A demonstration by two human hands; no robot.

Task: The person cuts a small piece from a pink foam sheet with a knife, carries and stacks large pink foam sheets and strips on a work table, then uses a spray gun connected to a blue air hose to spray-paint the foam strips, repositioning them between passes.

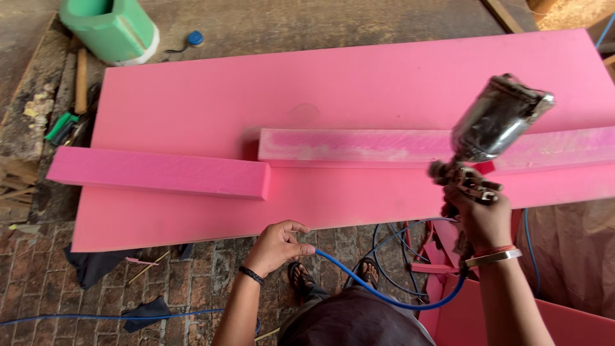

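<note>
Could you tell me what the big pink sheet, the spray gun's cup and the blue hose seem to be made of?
Pink sheet: probably foam, matte, thick soft-looking edges. Spray gun's cup: metal, shiny with smeared reflections. Blue hose: likely flexible plastic or rubber, smooth and curving freely.

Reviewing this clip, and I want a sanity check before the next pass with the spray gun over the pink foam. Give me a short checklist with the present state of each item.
1. Spray gun firmly gripped: ok, the right hand is closed around its handle.
2. Blue hose kept off the work: ok, the left hand holds it below the big pink foam sheet.
3. Hose free of kinks: cannot tell, it loops near the feet.
4. Sprayed strip lying flat on the sheet: ok, its top looks whitish.
5. Unsprayed strip within reach: ok, at the left, overhanging the sheet's edge.
6. Nozzle clear: cannot tell, it is hidden.
</note>
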